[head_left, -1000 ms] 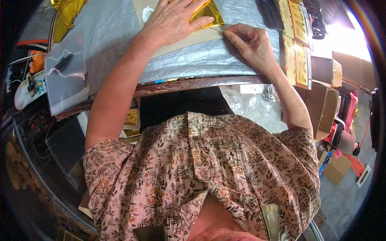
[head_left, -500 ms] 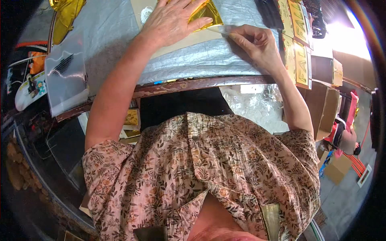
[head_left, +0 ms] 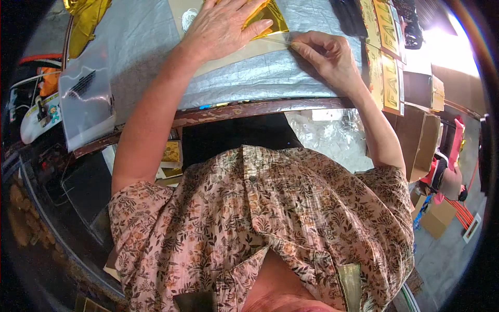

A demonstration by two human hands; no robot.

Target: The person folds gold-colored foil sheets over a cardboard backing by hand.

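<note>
The left hand (head_left: 223, 26) lies flat, fingers spread apart, pressing the gold foil sheet (head_left: 271, 14) onto a tan cardboard sheet (head_left: 244, 53) at 12 o'clock; the right hand (head_left: 325, 52), at 1 o'clock, has thumb and forefinger pinched together on a thin clear strip (head_left: 283, 35) at the foil's near corner; both rest on a silver table cover (head_left: 145, 57); a clear plastic bag (head_left: 86, 101) lies at 9 o'clock; gold lettered cards (head_left: 389, 73) stand at 2 o'clock.

L hand (head_left: 223, 26) flat, fingers spread, R hand (head_left: 325, 54) pinching, arms fwd
</note>
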